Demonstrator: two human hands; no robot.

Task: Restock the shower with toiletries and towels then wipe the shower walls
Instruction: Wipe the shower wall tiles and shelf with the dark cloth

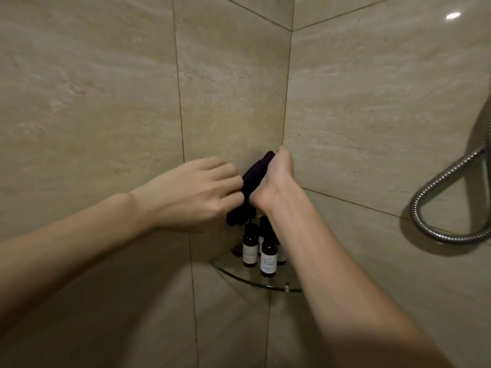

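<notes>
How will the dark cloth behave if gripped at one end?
Likely floppy: the dark cloth bunches and droops between the left hand and right hand. Probably light: fingers alone hold it. Its hanging end might nudge the small bottles.

One dark cloth (255,179), at least three small bottles (250,245), one glass corner shelf (239,278), one shower hose (438,179).

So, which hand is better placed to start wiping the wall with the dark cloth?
Probably the right hand: its fingers are curled round the upper part of the dark cloth, close to the wall corner. The left hand only holds the cloth's lower side.
</notes>
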